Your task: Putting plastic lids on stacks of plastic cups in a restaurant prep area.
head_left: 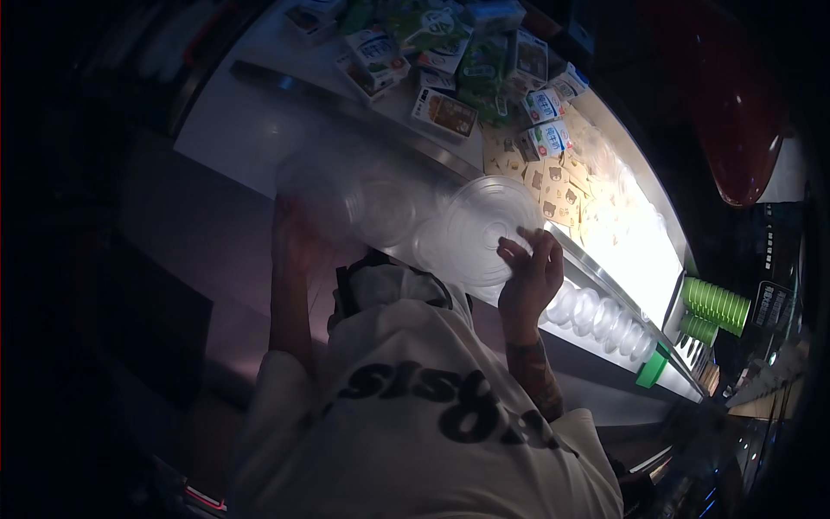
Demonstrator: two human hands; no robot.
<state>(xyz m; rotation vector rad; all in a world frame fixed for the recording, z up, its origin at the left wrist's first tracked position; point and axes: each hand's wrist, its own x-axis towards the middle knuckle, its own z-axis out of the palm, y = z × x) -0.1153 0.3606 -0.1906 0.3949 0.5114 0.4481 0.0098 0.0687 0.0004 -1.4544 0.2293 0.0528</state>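
Observation:
A round, clear plastic lid or shallow container is in front of me at the counter's near edge. My right hand is at its right side, with the fingertips over its surface; whether they grip it cannot be told. My left hand is blurred and dim, beside another clear plastic piece at the left. What its fingers do there is hidden. Between the hands lie more round, clear plastic pieces, partly blurred.
Milk cartons, boxes and green packs crowd the counter's far side, beyond a metal strip. Bear-print paper bags lie under bright light. A row of clear plastic cups or lids, a green holder and stacked green cups are at right.

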